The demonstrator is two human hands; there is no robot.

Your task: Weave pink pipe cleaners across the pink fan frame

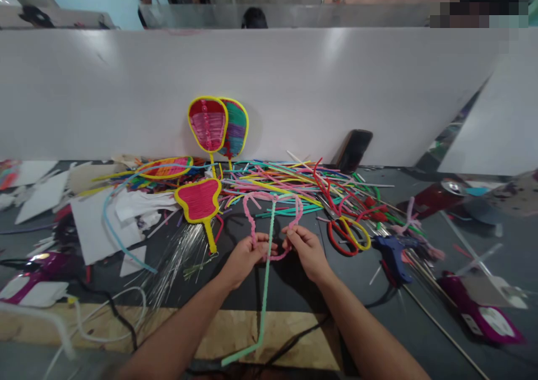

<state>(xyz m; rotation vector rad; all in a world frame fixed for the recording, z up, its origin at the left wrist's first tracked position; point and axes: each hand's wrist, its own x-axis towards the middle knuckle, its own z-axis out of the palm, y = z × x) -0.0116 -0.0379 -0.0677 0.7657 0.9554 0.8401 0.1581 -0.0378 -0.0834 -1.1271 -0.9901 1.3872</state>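
Between my hands is a pink pipe-cleaner frame (299, 207), bent into a wavy, rounded outline. My left hand (251, 255) grips its lower left side, fingers curled round it. On the lower right, my right hand (306, 249) pinches the same frame between thumb and fingers. A mint-green pipe cleaner (266, 290) hangs from the frame's top, crosses its middle and bends left near the table's front edge. Left of my hands lies a finished-looking red-pink fan (198, 199) with a yellow rim and handle.
Loose coloured pipe cleaners (273, 175) lie along the back. Two fans (208, 123) lean on the white partition (294, 88), as does a phone (354, 150). At right are scissors (357, 233), a blue glue gun (394, 258) and a can (437, 198). Thin wires (172, 262) lie left.
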